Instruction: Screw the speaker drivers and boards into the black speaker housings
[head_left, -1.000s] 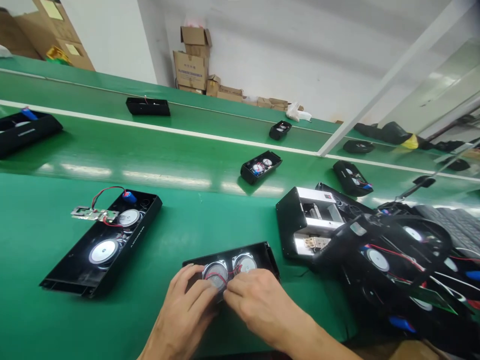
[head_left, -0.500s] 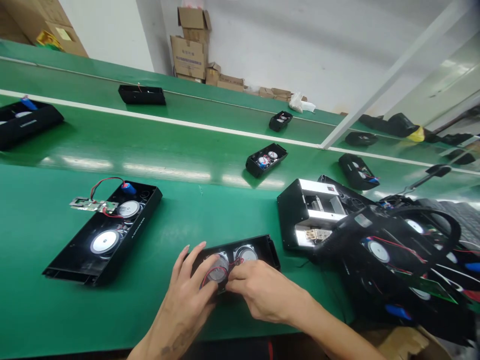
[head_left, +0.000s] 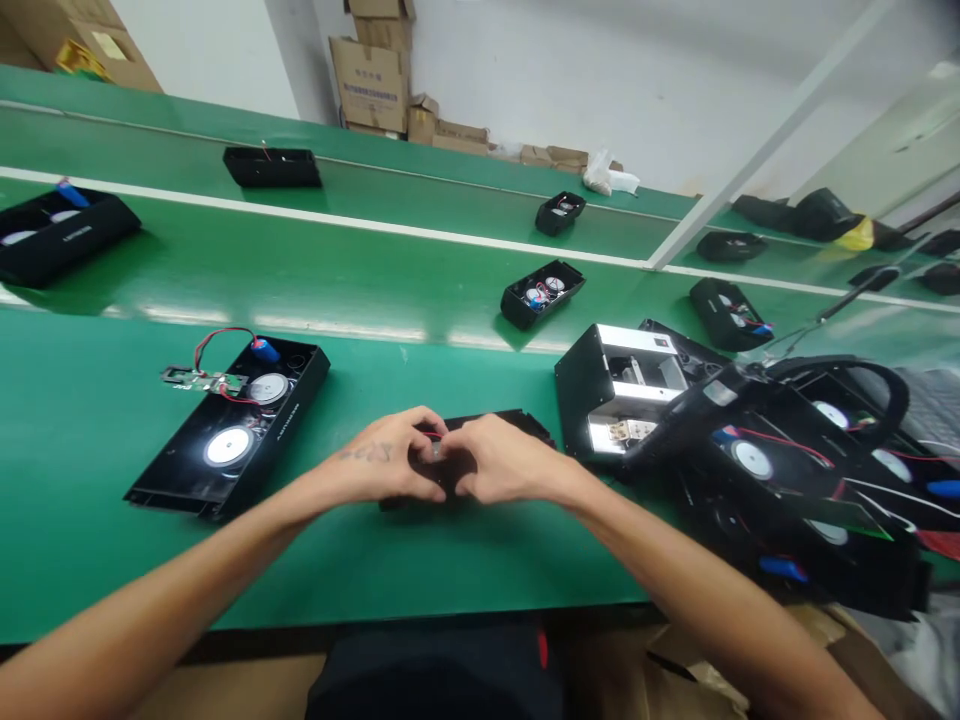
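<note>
A black speaker housing [head_left: 529, 424] lies on the green bench directly below both hands, which hide most of its inside. My left hand [head_left: 394, 455] is curled over its near side, thumb on the near wall and fingers reaching inside. Opposite it, my right hand [head_left: 506, 458] curls over the same wall, its fingertips close to those of the left. A bit of red wire shows between the fingers. To the left lies another open housing [head_left: 289, 425] with two round speakers, a blue battery [head_left: 265, 349] and a wired circuit board [head_left: 202, 381] across its edge.
A black and silver machine [head_left: 600, 390] stands right of the hands. Beyond it, several speaker housings [head_left: 795, 480] are piled up with wires and a black hose-like arm. More housings [head_left: 541, 295] sit on the green surface behind. Cardboard boxes [head_left: 371, 85] are stacked by the wall.
Both hands have shifted farther over the housing, and their fingers now curl over its near wall. The speakers inside are now covered. The camera view has moved slightly.
</note>
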